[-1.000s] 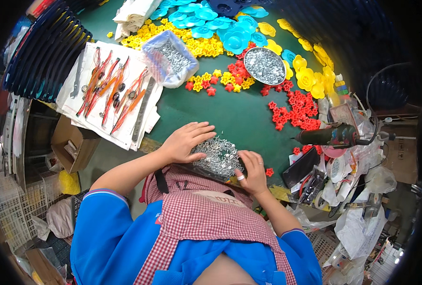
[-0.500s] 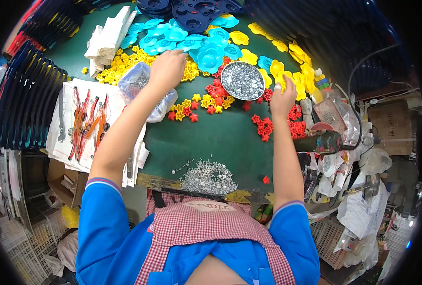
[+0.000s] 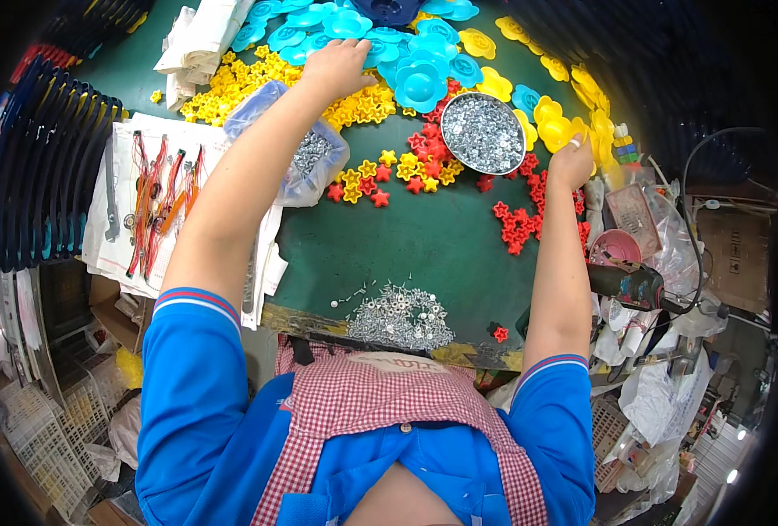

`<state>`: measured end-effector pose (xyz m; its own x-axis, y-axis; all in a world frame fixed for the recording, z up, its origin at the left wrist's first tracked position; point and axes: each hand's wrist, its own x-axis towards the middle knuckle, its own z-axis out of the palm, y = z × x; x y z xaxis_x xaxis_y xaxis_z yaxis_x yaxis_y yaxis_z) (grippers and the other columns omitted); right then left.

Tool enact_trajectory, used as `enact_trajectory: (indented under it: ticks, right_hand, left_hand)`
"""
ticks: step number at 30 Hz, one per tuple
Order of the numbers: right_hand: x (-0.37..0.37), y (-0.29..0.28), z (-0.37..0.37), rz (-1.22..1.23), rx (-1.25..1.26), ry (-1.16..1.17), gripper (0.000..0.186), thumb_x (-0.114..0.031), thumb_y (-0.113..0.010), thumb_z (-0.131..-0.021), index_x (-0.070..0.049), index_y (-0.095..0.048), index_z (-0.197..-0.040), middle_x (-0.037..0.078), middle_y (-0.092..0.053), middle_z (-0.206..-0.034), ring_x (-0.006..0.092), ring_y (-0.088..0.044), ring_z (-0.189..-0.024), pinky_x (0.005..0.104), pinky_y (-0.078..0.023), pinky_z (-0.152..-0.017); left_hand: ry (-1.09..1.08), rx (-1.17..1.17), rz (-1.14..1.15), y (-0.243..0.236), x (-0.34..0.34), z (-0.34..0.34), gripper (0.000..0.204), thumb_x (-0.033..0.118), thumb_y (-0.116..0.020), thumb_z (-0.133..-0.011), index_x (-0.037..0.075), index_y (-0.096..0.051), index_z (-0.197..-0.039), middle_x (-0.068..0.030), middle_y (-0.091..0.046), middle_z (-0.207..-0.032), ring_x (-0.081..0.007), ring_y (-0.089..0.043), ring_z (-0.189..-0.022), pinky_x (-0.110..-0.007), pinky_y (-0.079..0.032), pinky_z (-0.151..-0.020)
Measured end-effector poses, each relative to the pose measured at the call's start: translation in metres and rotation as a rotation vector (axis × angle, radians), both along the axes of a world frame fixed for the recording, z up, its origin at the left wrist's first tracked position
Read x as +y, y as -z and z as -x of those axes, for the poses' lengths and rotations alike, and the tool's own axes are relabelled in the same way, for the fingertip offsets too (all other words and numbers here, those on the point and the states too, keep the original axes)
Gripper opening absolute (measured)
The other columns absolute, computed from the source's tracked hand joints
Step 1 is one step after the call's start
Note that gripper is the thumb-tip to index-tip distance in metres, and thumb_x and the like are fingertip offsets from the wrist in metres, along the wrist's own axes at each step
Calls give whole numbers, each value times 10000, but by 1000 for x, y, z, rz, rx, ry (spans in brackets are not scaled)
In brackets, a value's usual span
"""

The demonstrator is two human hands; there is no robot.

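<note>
My left hand reaches to the far side of the table, fingers stretched out over the near edge of a heap of light-blue flower-shaped plastic pieces. Beneath and beside it lie many small yellow star-shaped pieces. My right hand is at the right among yellow flower-shaped pieces, its fingers closed at the edge of one; the palm hides part of the grip. Between my hands stands a round bowl full of small metal parts. Under my left forearm is a clear plastic bag of metal parts.
Red star-shaped pieces lie near my right forearm. A pile of screws sits at the front edge. Wired parts rest on white paper at left, beside stacked dark-blue panels. A dark power tool is at right.
My left hand has moved farther forward, from the bag and yellow stars to the blue pieces, its fingers now spreading. My right hand has shifted slightly right among the yellow pieces. The view has shifted too.
</note>
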<state>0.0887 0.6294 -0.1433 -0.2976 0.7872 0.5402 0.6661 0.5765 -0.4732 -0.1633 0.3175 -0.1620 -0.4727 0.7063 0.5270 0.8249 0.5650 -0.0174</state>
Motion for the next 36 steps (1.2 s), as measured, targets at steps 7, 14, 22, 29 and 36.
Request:
enact_trajectory:
  ticks: [7,14,22,29,36]
  right_hand:
    - [-129,-46,-59,403,335,-676,318,-221,-524,-1020,40,-618,-1175,67,-675,-897,125,-566,-757,278,-467,-683]
    - [-182,-11,-192,6,-583,-1008,495,-71,-684,-767,-69,-615,-1257,133,-553,-1360,309,-540,-1235,425,-444,-1010]
    - [-182,-6,-302,474,-517,-610,333,-70,-732,-801,-38,-650,-1122,130,-583,-1147,315,-609,-1003,387,-509,-840]
    - [-172,-10,-217,2,-241,-655,340,-39,-697,-818,-41,-657,-1156,140,-585,-1213,321,-587,-1107,401,-480,-922]
    - [-164,24,-202,161,-331,-972,355,-185,-663,-856,-65,-652,-1190,153,-559,-1303,366,-527,-1198,457,-409,-1026]
  left_hand:
    - [-142,-44,-1,14,0,22,200,137,-651,-802,33,-581,-958,-189,-623,-878,-362,-621,-872,-451,-498,-734]
    - [286,87,28,-50,-121,-215,271,65,-673,-793,97,-705,-1060,-27,-667,-875,-146,-592,-623,-303,-465,-520]
    - [72,-292,122,-10,-168,-272,475,200,-737,-761,94,-648,-1216,-85,-620,-1211,-246,-614,-1032,-374,-505,-842]
    - [559,-726,160,-11,-132,-302,754,449,-664,-818,92,-434,-1441,-165,-385,-1514,-333,-377,-1394,-480,-314,-1143]
    - [856,-912,56,-15,-85,-280,824,637,-530,-857,99,-396,-1468,-151,-376,-1524,-318,-355,-1416,-478,-279,-1165]
